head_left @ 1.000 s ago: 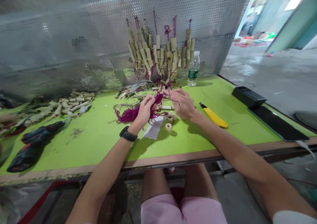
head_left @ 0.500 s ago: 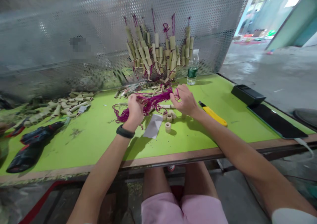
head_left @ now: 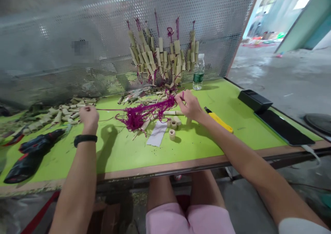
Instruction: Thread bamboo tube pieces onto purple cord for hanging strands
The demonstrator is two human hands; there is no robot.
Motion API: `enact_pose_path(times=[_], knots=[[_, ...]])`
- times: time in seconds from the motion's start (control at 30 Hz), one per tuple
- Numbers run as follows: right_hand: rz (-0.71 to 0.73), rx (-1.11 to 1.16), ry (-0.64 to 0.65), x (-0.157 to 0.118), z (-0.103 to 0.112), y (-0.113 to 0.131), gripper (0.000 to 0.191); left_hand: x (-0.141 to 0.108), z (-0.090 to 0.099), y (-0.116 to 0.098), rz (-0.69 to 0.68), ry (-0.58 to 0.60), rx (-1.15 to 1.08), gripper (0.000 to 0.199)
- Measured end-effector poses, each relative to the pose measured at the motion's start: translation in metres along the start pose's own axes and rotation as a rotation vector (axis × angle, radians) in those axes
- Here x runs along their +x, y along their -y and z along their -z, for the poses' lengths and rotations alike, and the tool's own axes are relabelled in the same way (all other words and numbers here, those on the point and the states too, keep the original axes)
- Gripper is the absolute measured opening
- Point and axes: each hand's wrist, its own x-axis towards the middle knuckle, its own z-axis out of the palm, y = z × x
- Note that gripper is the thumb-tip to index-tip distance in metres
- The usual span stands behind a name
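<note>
A tangled bundle of purple string (head_left: 137, 116) stretches over the green tabletop. My left hand (head_left: 89, 116), with a black band at the wrist, is closed on a strand drawn out taut to the left. The bundle's right end is pinched in my right hand (head_left: 189, 104). Just below the bundle lie a white slip of paper (head_left: 157, 134) and several short bamboo rings (head_left: 172, 134). To the right of my right hand rests a yellow utility knife (head_left: 219, 122).
Strung bamboo pieces (head_left: 147, 54) hang on the perforated metal panel (head_left: 108, 30). A water bottle (head_left: 198, 73) stands before it. Left are a power drill (head_left: 33, 154) and heaped bamboo pieces (head_left: 64, 111). A phone (head_left: 284, 127) and black box (head_left: 255, 100) lie right.
My left hand has moved left, away from the bundle, drawing a strand out straight. My right hand stays at the bundle's right end.
</note>
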Motion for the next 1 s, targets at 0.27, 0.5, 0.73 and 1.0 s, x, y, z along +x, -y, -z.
enact_pose_path(times=[0.27,0.5,0.73,1.0], knots=[[-0.028,0.112,0.206,-0.011,-0.017,0.014,0.028,-0.111,-0.059,-0.086,-0.654,0.475,0.102,0.018],[-0.042,0.084,0.293,-0.014,-0.020,0.023,0.032,-0.161,-0.095,-0.085,-0.739,0.599,0.027,0.016],[-0.015,0.098,0.297,-0.014,-0.018,0.023,0.020,-0.160,-0.097,-0.068,-0.723,0.516,-0.077,0.007],[-0.031,0.065,0.297,-0.012,-0.018,0.027,0.046,-0.161,-0.096,-0.069,-0.739,0.565,-0.153,0.014]])
